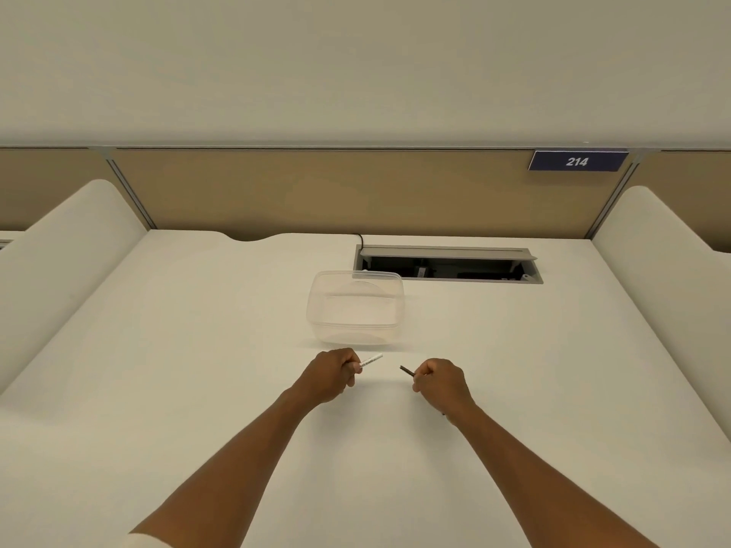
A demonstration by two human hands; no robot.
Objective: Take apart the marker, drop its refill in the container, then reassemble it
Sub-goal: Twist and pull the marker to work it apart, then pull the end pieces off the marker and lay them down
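I see both hands mid-table, a little nearer the front edge, fists curled. Left hand (331, 374) is clamped on the marker barrel (371, 360): white, slim, cylindrical, dark print on it that I can't read; only its free end shows past the fingers, the rest is buried in the fist. Right hand (439, 382) is closed on the dark piece (407, 371), thin and rod-like, matte black; can't tell if it's the refill or the cap, most of it is hidden in the palm. The two parts point at each other, apart, not touching. The container (356, 308) sits just beyond the hands toward the far edge: clear plastic, rounded-rectangular, glossy, looks empty. Table (197, 350) is smooth matte white. Grey cable hatch (447, 263) at the far edge is open, its inside too dark to read.
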